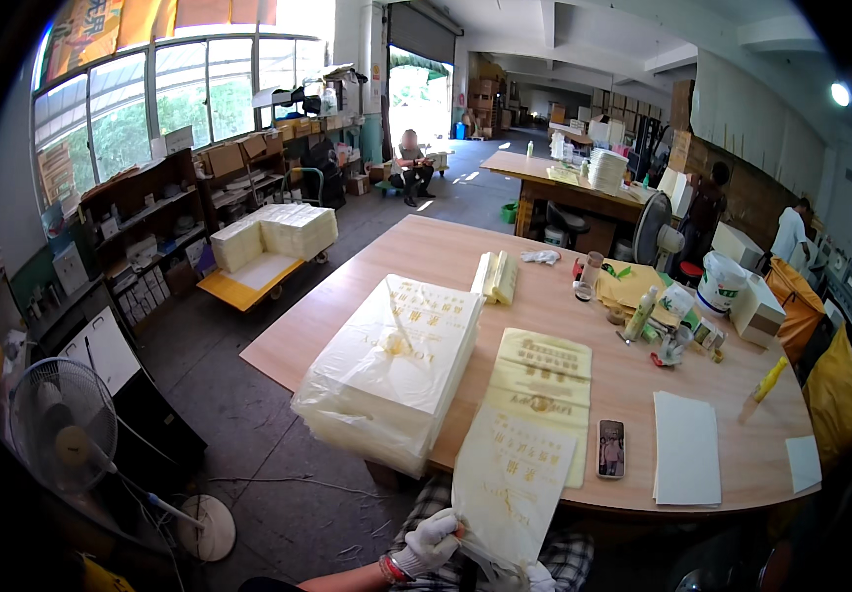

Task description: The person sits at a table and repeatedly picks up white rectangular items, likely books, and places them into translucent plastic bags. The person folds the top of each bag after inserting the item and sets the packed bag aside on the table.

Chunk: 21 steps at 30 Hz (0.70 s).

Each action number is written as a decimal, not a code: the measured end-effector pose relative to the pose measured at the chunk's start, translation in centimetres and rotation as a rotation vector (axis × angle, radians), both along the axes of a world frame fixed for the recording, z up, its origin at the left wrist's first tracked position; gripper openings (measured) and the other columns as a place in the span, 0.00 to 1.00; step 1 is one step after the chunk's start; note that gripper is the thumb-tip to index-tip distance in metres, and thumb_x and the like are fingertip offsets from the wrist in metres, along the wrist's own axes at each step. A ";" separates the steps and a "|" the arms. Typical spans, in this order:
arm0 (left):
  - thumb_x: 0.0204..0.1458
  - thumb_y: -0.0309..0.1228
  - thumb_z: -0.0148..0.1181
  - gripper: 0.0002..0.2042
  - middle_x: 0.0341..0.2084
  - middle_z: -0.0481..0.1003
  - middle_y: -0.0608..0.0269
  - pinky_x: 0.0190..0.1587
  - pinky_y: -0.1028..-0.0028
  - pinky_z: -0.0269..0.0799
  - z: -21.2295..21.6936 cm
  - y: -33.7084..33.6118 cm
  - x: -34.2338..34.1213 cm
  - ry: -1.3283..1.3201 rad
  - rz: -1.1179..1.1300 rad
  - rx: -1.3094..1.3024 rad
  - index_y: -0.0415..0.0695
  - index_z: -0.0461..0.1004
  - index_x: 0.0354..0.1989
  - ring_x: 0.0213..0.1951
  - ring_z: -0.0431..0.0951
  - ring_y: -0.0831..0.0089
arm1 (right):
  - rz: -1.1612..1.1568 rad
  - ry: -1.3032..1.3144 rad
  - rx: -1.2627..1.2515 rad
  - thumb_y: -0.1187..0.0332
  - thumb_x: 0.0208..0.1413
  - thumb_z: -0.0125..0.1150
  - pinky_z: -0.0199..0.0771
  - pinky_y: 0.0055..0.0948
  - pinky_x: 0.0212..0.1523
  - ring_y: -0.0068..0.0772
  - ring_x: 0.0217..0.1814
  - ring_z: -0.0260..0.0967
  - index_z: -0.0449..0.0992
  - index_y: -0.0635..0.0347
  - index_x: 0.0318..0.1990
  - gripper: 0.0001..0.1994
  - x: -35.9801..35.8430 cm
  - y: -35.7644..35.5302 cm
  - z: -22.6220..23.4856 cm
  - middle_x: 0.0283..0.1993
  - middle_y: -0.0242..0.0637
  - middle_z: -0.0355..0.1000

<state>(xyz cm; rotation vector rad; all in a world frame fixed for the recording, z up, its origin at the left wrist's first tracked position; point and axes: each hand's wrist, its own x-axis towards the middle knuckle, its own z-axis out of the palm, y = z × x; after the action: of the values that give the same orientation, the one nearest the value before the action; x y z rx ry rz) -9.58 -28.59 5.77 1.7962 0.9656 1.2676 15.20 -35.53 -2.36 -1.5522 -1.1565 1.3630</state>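
Note:
My left hand (431, 543), in a white knit glove, is closed on the lower left corner of a translucent plastic bag (515, 483) with gold print. My right hand (541, 578), also gloved in white, shows only partly at the bottom edge; it grips the bag's lower right end, where the plastic is bunched. The bag slants up from my lap, its upper part over a flat pile of pale yellow printed bags (542, 367). Left of these, a thick stack of similar bags (386, 360) sits at the table edge, loose plastic hanging down its side.
On the wooden table (297, 340) lie a phone (611, 450), white sheets (687, 449), a yellow bundle (495, 276), a yellow bottle (770, 379) and a white bucket (721, 282). A standing fan (66, 424) and a loaded cart (253, 281) are at left. A person (412, 168) sits far back.

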 end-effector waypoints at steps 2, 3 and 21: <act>0.38 0.20 0.49 0.04 0.24 0.64 0.58 0.29 0.73 0.64 -0.2 -0.1 -0.3 0.007 0.005 -0.002 0.38 0.64 0.24 0.26 0.67 0.66 | 0.026 0.054 -0.032 0.66 0.55 0.53 0.73 0.30 0.41 0.35 0.38 0.71 0.69 0.60 0.51 0.16 -0.7 0.3 0.2 0.41 0.42 0.73; 0.38 0.20 0.49 0.04 0.24 0.64 0.58 0.29 0.73 0.64 0.0 -0.1 -0.3 0.007 0.006 0.006 0.38 0.64 0.24 0.26 0.66 0.66 | 0.032 0.079 -0.050 0.66 0.55 0.53 0.73 0.30 0.41 0.36 0.38 0.71 0.69 0.60 0.51 0.16 -0.9 0.2 0.4 0.41 0.43 0.73; 0.48 0.23 0.43 0.06 0.20 0.66 0.68 0.23 0.77 0.62 10.1 7.2 -8.0 -0.232 0.578 0.416 0.43 0.66 0.23 0.21 0.66 0.78 | 0.184 0.193 0.556 0.69 0.53 0.52 0.72 0.33 0.46 0.41 0.43 0.70 0.70 0.65 0.48 0.15 -9.2 18.1 8.7 0.42 0.46 0.72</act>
<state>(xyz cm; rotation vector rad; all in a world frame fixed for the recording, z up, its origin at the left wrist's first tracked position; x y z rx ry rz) -17.53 -21.41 15.92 1.6593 1.1976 2.1169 6.00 -17.39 6.35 -0.9195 -1.4287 1.1419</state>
